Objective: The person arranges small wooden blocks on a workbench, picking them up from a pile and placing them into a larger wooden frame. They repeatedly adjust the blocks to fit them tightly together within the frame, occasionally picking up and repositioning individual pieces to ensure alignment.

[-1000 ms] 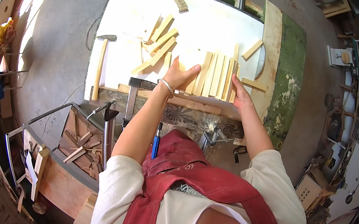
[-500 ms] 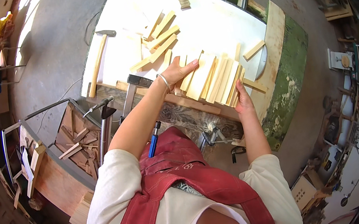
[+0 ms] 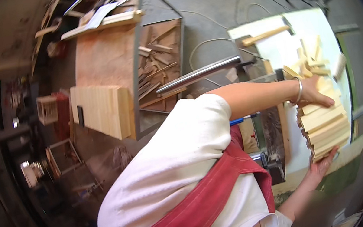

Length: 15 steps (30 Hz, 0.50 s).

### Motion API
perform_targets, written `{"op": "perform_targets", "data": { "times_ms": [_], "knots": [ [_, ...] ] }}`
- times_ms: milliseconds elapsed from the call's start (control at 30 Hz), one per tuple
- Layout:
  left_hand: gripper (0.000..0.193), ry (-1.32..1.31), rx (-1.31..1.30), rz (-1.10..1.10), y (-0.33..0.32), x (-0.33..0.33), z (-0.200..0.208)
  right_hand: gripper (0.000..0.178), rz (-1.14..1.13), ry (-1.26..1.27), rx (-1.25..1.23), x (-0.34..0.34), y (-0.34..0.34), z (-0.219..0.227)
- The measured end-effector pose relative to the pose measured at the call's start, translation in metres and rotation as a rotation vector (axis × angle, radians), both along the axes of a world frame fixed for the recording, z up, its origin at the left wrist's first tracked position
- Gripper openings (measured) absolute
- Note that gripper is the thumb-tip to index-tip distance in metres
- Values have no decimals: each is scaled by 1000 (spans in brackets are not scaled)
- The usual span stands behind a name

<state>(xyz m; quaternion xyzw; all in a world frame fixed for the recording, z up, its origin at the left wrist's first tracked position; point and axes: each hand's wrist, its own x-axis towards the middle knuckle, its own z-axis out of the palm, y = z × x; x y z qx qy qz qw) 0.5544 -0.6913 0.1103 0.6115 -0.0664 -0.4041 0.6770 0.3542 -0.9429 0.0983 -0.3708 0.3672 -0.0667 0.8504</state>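
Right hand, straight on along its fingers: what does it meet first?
The row of pale wood strips: the right hand already looks to be against the row's lower edge in the picture, though blur and overlap leave exact contact unclear.

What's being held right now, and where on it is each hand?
A row of pale wooden strips, pressed together between both hands: the left hand at one end, the right hand at the opposite end.
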Motion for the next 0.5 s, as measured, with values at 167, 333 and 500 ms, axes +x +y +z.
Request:
{"op": "perform_targets", "data": {
  "times_ms": [167,333,500],
  "knots": [
    [127,-38,-27,197,139,-2,46,91,316,-42,-27,50,120,53],
    [119,73,-17,372,306,-30,79,88,488,-105,-6,77,281,80],
    [96,-33,-67,458,496,-73,86,86,764,-97,144,84,460,89]
  ]
}}
